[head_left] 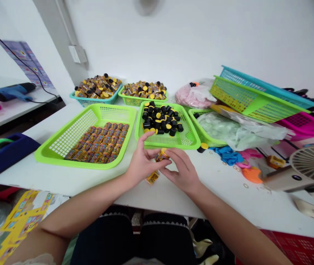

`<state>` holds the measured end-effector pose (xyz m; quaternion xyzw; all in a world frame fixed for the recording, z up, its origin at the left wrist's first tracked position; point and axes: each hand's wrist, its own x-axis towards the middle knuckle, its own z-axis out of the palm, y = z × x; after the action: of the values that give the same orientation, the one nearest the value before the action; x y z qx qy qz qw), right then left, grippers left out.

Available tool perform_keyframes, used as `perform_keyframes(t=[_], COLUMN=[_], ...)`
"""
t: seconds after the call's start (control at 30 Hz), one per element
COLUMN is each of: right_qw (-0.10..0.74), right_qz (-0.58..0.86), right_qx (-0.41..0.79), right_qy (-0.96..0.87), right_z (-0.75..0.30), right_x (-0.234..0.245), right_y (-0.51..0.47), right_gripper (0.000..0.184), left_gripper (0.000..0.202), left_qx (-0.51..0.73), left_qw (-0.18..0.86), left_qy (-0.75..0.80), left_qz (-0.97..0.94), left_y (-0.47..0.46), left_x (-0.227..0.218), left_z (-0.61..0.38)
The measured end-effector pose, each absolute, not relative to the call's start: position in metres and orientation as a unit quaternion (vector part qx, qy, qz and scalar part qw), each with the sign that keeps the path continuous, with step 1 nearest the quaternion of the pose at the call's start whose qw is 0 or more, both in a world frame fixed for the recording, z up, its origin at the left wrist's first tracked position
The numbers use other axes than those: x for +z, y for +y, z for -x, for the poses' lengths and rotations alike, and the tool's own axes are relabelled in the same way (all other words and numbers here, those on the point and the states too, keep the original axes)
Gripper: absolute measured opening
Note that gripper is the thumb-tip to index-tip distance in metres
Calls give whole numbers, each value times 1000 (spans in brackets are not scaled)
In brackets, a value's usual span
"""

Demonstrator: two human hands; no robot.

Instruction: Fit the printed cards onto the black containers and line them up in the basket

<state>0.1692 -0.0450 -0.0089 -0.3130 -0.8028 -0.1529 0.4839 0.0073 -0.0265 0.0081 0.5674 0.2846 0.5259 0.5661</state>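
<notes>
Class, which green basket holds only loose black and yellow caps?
The front-centre basket, beside the left hand; the green basket to its left holds labelled tubes instead.

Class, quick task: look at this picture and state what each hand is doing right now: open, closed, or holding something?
Left hand: partly closed, holding a small labelled tube.
Right hand: partly closed, holding the same tube.

Held tube's label [162, 156] blurred, unreadable
</notes>
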Motion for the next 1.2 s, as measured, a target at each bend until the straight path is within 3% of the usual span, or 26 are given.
perform_keyframes(t=[0.2,0.27,0.33,0.4,0.43,0.5,0.6,0.77,0.87,0.93,1.0,1.1,1.2], right_qw=[459,415,284,99,59,22,28,61,112,214,361,556,644], right_qz=[340,434,557,628,640,650,643,609,604,598,565,475,425], right_qx=[56,130,129,104,104,106,102,80,87,125,186,226,202], right_qy=[-819,-789,-769,-765,-759,-753,-759,-787,-784,-762,-719,-643,-603], right_z=[-183,-197,-210,-215,-214,-207,-194,-200,-215,-223,-227,-228,-228], right_x=[17,33,45,47,44,35,23,32,44,45,41,28,16], right_y=[-23,7,45,84,100,123,135,122,98,75,51,20,5], right_gripper=[45,37,35,51,58,68,68,37,28,36,48,47,32], left_gripper=[19,18,21,20,18,15,16,16,19,24,42,58,45], left_qx=[384,336,303,268,248,207,165,66,27,30,45,120,217], left_qw=[242,207,185,136,118,122,142,153,141,115,87,11,-46], left_qy=[423,460,507,575,617,677,714,737,734,730,729,673,387], left_qz=[-784,-795,-785,-760,-737,-696,-665,-655,-664,-673,-678,-730,-895], left_y=[-36,-26,-4,30,50,89,138,171,174,172,162,118,40], left_x=[52,73,93,108,113,114,100,68,62,66,73,79,65], left_z=[49,84,117,145,155,170,180,182,183,181,173,145,104])
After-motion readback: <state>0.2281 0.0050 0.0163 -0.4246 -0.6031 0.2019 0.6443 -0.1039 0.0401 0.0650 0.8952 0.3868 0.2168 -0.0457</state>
